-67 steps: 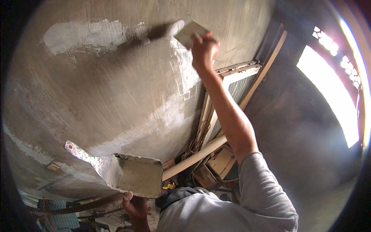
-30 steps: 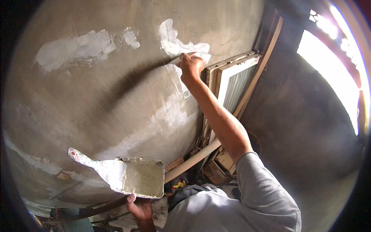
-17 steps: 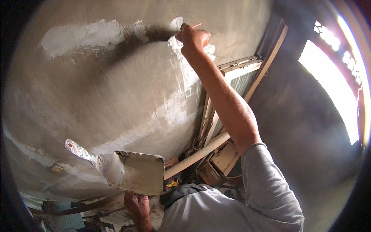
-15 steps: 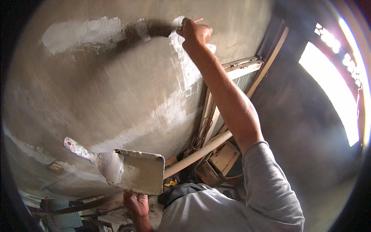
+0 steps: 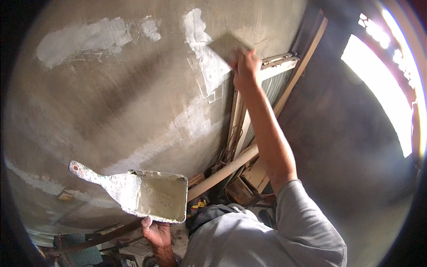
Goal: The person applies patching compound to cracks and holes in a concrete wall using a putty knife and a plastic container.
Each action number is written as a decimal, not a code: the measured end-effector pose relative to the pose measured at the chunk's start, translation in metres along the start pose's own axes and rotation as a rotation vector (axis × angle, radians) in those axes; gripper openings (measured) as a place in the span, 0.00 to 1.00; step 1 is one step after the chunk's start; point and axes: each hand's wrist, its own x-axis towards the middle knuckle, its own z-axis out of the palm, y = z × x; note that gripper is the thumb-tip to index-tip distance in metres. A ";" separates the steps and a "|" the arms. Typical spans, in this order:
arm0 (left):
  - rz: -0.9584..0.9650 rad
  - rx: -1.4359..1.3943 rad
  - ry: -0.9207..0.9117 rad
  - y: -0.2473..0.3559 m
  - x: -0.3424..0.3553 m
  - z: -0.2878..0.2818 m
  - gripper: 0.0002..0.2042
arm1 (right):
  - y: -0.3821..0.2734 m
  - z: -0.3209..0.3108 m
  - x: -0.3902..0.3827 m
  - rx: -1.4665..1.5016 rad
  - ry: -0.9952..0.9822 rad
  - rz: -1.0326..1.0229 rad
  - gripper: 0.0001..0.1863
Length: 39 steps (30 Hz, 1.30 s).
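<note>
My right hand (image 5: 247, 66) is raised, closed on a flat, square filling blade (image 5: 224, 46), blurred, beside a fresh white filler patch (image 5: 195, 31) on the plastered wall (image 5: 102, 93); whether it touches the wall I cannot tell. Low in view, my left hand (image 5: 156, 233) grips a rectangular tray (image 5: 183, 196) from below; a pale grey-beige mix (image 5: 160, 196) lies in it. A wide scraper (image 5: 89, 173) with a speckled handle rests in the tray, its handle sticking out to the upper left.
Framed panels (image 5: 278, 66), a long plank (image 5: 307, 53) and a pale pole (image 5: 222, 173) lean in the corner. Cardboard boxes (image 5: 240, 189) and clutter lie below. A bright opening (image 5: 378, 93) is in the dark right-hand wall. Older white patches (image 5: 84, 42) mark the plaster.
My right hand has moved down and to the right from where it was half a second ago, and the blade now shows. My left hand still holds the tray low.
</note>
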 end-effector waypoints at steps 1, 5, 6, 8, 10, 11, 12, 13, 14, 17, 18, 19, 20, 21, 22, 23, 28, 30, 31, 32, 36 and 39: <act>-0.001 -0.012 -0.012 -0.002 0.002 0.001 0.29 | 0.028 -0.029 0.001 0.051 0.004 0.044 0.04; 0.007 0.050 -0.061 -0.004 0.002 0.012 0.31 | 0.106 -0.082 0.000 -0.005 0.206 0.302 0.03; 0.008 0.053 -0.059 -0.002 0.002 0.012 0.31 | 0.120 -0.085 0.002 -0.052 0.216 0.324 0.03; 0.010 0.055 -0.059 0.000 0.001 0.010 0.32 | 0.132 -0.081 0.008 -0.182 0.326 0.392 0.03; -0.006 0.055 -0.064 -0.001 0.001 0.012 0.32 | 0.159 -0.093 0.033 -0.197 0.408 0.372 0.03; -0.006 0.050 -0.057 -0.002 0.001 0.012 0.32 | 0.164 -0.089 0.034 -0.212 0.439 0.368 0.03; 0.002 0.062 -0.044 -0.003 0.000 0.014 0.32 | 0.167 -0.086 0.035 -0.218 0.434 0.413 0.03; 0.010 0.072 -0.032 -0.004 -0.002 0.018 0.32 | 0.168 -0.083 0.035 -0.263 0.447 0.392 0.03; 0.019 0.082 -0.019 -0.004 -0.002 0.021 0.32 | 0.168 -0.079 0.036 -0.308 0.459 0.372 0.04; 0.029 0.050 0.000 -0.003 -0.002 0.015 0.31 | 0.158 -0.068 0.031 -0.354 0.450 0.340 0.04; 0.029 0.061 -0.001 -0.002 -0.002 0.014 0.31 | 0.157 -0.064 0.033 -0.366 0.437 0.316 0.04; 0.024 0.070 -0.005 -0.002 -0.002 0.013 0.31 | 0.153 -0.063 0.035 -0.380 0.427 0.286 0.05; 0.019 0.078 -0.009 -0.003 -0.002 0.013 0.31 | 0.149 -0.061 0.039 -0.385 0.427 0.299 0.06; 0.017 0.070 -0.011 -0.004 -0.002 0.013 0.30 | 0.145 -0.060 0.042 -0.393 0.386 0.294 0.07; 0.023 0.062 -0.008 -0.003 -0.002 0.012 0.30 | 0.137 -0.053 0.040 -0.400 0.337 0.293 0.08; 0.028 0.053 -0.005 -0.003 -0.002 0.012 0.30 | 0.125 -0.044 0.035 -0.408 0.289 0.292 0.09; 0.043 0.042 0.011 -0.006 -0.004 0.018 0.30 | 0.076 -0.010 0.027 -0.242 0.315 0.154 0.08; 0.042 0.037 0.005 -0.008 -0.003 0.018 0.30 | 0.066 -0.004 0.035 -0.223 0.281 0.132 0.07; 0.040 0.027 0.010 -0.008 -0.002 0.017 0.30 | 0.059 0.001 0.036 -0.192 0.265 0.147 0.06; 0.037 0.016 0.018 -0.007 -0.002 0.015 0.30 | 0.050 0.009 0.033 -0.164 0.234 0.109 0.06; 0.023 0.033 0.020 -0.004 -0.005 0.017 0.30 | 0.036 0.011 0.015 -0.030 0.048 0.079 0.05; 0.032 0.047 0.019 -0.002 -0.006 0.017 0.31 | 0.081 -0.017 0.004 -0.026 0.171 0.075 0.09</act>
